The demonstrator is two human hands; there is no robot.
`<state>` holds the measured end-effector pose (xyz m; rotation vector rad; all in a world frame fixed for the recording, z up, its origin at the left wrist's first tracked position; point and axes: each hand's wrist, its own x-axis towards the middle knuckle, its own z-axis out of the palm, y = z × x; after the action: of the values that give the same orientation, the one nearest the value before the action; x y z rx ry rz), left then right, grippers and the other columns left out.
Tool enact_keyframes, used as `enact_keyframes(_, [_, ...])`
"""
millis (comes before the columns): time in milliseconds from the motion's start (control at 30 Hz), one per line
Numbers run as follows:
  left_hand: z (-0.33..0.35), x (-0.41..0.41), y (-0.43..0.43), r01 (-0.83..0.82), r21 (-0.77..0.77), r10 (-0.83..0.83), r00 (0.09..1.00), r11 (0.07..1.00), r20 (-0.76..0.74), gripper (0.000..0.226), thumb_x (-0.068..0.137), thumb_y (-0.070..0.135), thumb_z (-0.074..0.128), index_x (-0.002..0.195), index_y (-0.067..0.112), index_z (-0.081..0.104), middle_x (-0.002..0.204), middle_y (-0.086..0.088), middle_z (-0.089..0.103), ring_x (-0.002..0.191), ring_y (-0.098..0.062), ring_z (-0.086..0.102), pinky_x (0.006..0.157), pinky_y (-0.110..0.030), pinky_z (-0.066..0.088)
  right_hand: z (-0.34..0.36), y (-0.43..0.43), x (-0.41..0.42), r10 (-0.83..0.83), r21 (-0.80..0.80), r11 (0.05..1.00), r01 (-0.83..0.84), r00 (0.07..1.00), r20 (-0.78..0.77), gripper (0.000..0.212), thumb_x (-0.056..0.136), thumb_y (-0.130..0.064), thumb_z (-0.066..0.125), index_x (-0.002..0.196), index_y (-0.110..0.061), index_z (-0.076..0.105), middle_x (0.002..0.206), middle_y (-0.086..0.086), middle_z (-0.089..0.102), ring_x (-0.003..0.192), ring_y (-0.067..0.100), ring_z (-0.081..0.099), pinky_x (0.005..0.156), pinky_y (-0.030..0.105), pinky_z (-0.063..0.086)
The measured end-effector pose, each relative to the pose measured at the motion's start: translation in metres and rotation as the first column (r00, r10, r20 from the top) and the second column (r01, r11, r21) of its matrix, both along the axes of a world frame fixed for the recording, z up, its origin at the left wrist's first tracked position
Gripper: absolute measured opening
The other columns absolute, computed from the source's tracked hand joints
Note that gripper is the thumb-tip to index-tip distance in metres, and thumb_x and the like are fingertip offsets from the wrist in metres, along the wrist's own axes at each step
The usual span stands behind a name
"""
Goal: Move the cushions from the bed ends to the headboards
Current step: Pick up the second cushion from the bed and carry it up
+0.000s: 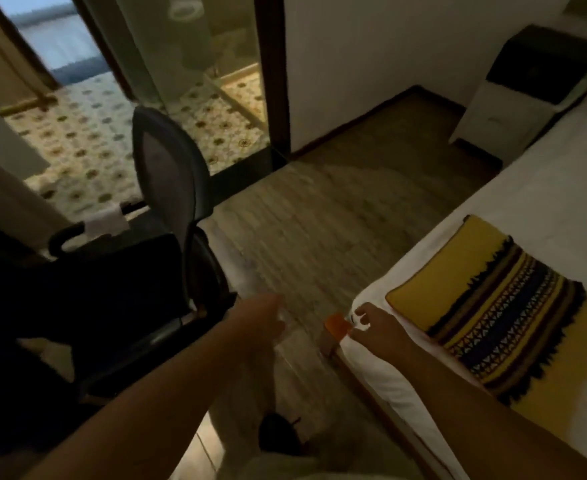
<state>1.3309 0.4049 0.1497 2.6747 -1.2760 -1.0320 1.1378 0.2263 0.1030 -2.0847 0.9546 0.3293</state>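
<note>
A yellow cushion [486,303] with a dark woven band of blue and black patterns lies flat on the white bed [555,188] near its foot corner, at the right. My right hand [377,327] hovers over the bed's corner, just left of the cushion, fingers apart and holding nothing. My left hand [262,318] is stretched out over the wooden floor, left of the bed, blurred, with nothing in it. The headboard end lies beyond the top right edge, out of view.
A dark office chair [171,188] stands at the left, close to my left arm. A white bedside table [514,98] with a dark top stands by the far wall. A glass partition [195,64] and a tiled room lie beyond. An orange bed corner piece [337,325] juts out.
</note>
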Motion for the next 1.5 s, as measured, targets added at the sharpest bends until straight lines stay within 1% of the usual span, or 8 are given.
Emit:
enact_keyframes(267, [-0.005,0.079,-0.132,0.213,-0.009,-0.213,0.975,0.977,-0.061,0.06,0.093,0.03,0.058,0.149,0.017,0.04,0.145,-0.007,0.052,0.129,-0.023,0.053,0.101,-0.034,0.045,-0.003,-0.072,0.043,-0.148,0.004,0.989,0.148,0.988,-0.041,0.055,0.093,-0.032,0.066,0.14,-0.013,0.044,0.134,0.012,0.053,0.119,0.027,0.055,0.09,0.027,0.041])
enact_keyframes(500, [-0.008,0.098,-0.26,0.365,0.007,-0.365,0.93,0.931,-0.033,0.058,0.094,0.025,0.058,0.149,0.014,0.041,0.148,-0.01,0.048,0.132,-0.026,0.05,0.105,-0.035,0.043,-0.026,-0.165,0.054,-0.397,0.06,0.916,0.397,0.918,-0.016,0.051,0.089,-0.034,0.069,0.132,-0.015,0.05,0.128,0.01,0.058,0.114,0.023,0.057,0.082,0.023,0.04])
enact_keyframes(800, [-0.012,0.046,-0.43,0.683,0.002,-0.682,0.73,0.731,-0.055,0.061,0.095,0.027,0.058,0.151,0.015,0.038,0.158,-0.01,0.037,0.143,-0.025,0.038,0.115,-0.034,0.031,-0.019,-0.233,-0.012,-0.746,0.105,0.66,0.744,0.666,-0.03,0.055,0.089,-0.041,0.068,0.135,-0.02,0.048,0.131,0.005,0.056,0.105,0.017,0.054,0.081,0.028,0.042])
enact_keyframes(900, [-0.022,0.01,-0.49,0.792,-0.016,-0.791,0.608,0.611,-0.067,0.059,0.095,0.027,0.059,0.15,0.015,0.039,0.153,-0.01,0.043,0.139,-0.026,0.044,0.111,-0.032,0.034,-0.023,-0.241,-0.041,-0.85,0.099,0.519,0.849,0.525,-0.045,0.06,0.09,-0.042,0.067,0.141,-0.018,0.046,0.137,0.007,0.054,0.11,0.018,0.054,0.084,0.029,0.044])
enact_keyframes(1000, [-0.041,-0.021,-0.547,0.927,-0.045,-0.928,0.37,0.372,-0.041,0.058,0.097,0.031,0.057,0.15,0.014,0.039,0.149,-0.012,0.044,0.135,-0.026,0.044,0.114,-0.033,0.033,-0.031,-0.246,-0.059,-0.919,0.078,0.375,0.924,0.382,-0.097,0.065,0.093,-0.042,0.064,0.147,-0.014,0.04,0.147,0.007,0.047,0.13,0.025,0.05,0.097,0.035,0.045])
enact_keyframes(1200, [-0.066,-0.084,-0.643,0.993,0.053,-0.992,-0.105,-0.108,-0.065,0.071,0.099,0.043,0.051,0.158,0.02,0.019,0.167,-0.005,0.013,0.155,-0.02,0.011,0.123,-0.036,0.014,-0.029,-0.254,-0.062,-0.994,0.004,0.002,1.0,0.002,-0.111,0.051,0.09,-0.039,0.066,0.132,-0.015,0.051,0.125,0.005,0.059,0.099,0.02,0.059,0.07,0.026,0.044])
enact_keyframes(1400, [-0.074,-0.123,-0.663,0.89,0.12,-0.897,-0.43,-0.44,-0.099,0.069,0.1,0.04,0.05,0.158,0.017,0.019,0.166,-0.006,0.017,0.153,-0.023,0.018,0.122,-0.039,0.023,-0.028,-0.244,-0.026,-0.944,0.008,-0.313,0.95,-0.31,-0.113,0.047,0.09,-0.038,0.067,0.129,-0.016,0.052,0.121,0.007,0.06,0.096,0.02,0.059,0.075,0.03,0.049])
enact_keyframes(1500, [-0.07,-0.131,-0.654,0.844,0.11,-0.851,-0.514,-0.525,-0.108,0.063,0.099,0.034,0.052,0.154,0.017,0.027,0.16,-0.008,0.031,0.147,-0.027,0.031,0.116,-0.042,0.032,-0.03,-0.233,-0.007,-0.906,0.007,-0.416,0.909,-0.413,-0.092,0.045,0.09,-0.038,0.067,0.126,-0.015,0.053,0.119,0.009,0.06,0.092,0.02,0.058,0.073,0.029,0.046])
